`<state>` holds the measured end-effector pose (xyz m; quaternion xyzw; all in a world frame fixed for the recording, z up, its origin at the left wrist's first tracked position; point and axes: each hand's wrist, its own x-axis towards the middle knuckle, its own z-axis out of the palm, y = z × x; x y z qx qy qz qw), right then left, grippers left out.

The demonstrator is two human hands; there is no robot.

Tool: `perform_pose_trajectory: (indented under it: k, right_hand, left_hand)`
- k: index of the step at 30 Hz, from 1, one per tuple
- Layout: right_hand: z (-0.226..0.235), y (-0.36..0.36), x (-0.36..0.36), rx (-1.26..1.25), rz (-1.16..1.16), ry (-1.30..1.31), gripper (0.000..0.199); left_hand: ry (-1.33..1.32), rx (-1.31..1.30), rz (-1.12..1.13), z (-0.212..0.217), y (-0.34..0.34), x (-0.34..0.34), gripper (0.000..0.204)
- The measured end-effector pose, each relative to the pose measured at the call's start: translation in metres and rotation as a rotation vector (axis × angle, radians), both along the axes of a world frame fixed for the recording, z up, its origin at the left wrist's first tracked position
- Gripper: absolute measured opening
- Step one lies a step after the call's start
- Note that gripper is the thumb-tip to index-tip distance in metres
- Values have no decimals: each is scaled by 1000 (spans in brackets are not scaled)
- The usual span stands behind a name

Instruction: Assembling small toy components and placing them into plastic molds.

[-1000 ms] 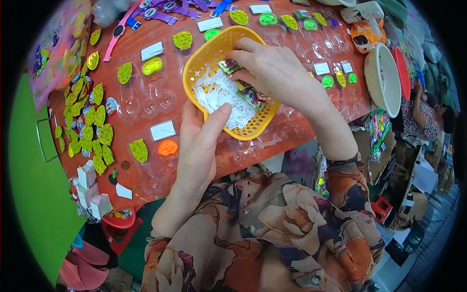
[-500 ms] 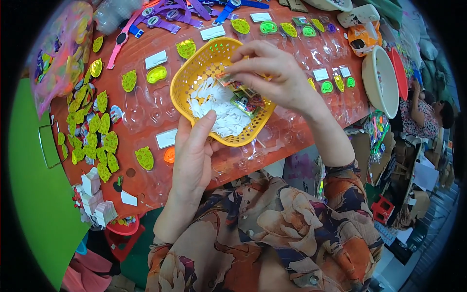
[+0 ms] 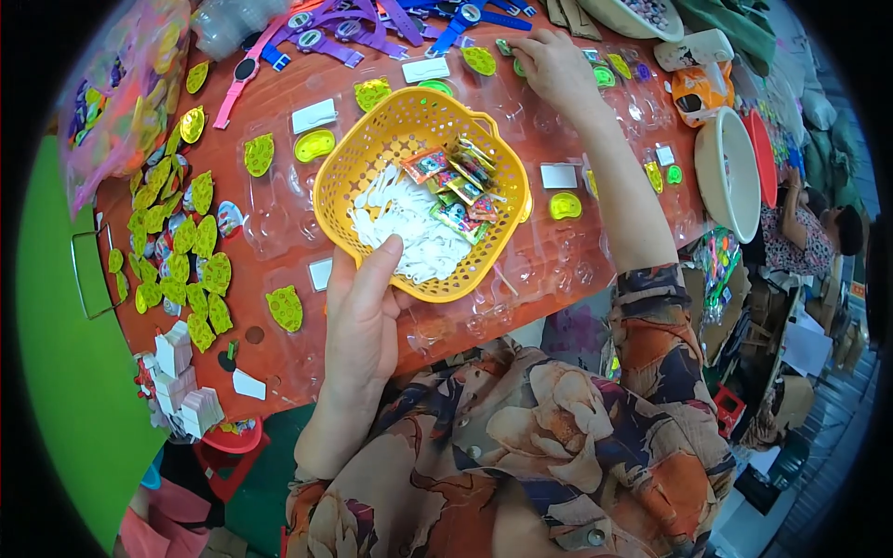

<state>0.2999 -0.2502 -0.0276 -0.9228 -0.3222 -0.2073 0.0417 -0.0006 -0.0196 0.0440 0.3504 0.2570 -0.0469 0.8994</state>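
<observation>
The left hand (image 3: 361, 312), a little left of the frame's centre, has its grip closed on the near left edge of a yellow basket (image 3: 367, 149), thumb over the rim and fingers underneath. The basket is tilted in the middle of the frame, above the tabletop (image 3: 302, 79). Inside it, slim white pieces (image 3: 409, 237) lie heaped toward the lower left, and small colourful packets (image 3: 456, 181) sit in a loose pile on their upper right side

The right hand (image 3: 560, 79) reaches to the upper middle of the frame, fingers bent downward beside a small green packet (image 3: 503, 46); whether its grip is grasping or released, I cannot tell

Clear moulded trays (image 3: 279, 219) are spread over the reddish tabletop. Right of the basket, a white card (image 3: 559, 176) lies just above a yellow oval piece (image 3: 566, 206); another such piece lies at the basket's upper left. Yellow patterned pointed pieces (image 3: 216, 274) form a scattered pile at the left of the frame, with stacks of white cards (image 3: 173, 352) below them. Purple watches (image 3: 312, 39) and a pink watch (image 3: 244, 73) lie along the top, near a bulging plastic bag (image 3: 121, 102) in the upper left. A cream basin (image 3: 712, 177) stands at the right, and beyond it another person (image 3: 800, 232) appears at the right side of the frame
</observation>
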Motion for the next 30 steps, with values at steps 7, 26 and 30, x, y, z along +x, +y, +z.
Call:
perform_pose_trajectory:
  k: [7,26,30]
  right_hand:
    - [19,7,-25,168,82,26,24]
    - [74,68,-132,483,338,385,19]
    - [65,100,-174,360,453,378,19]
  left_hand:
    - [-12,35,8,-4,1,0,46]
    - [-72,102,48,0,8,-12,44]
    - [-114,128,44,3,3,-6,45]
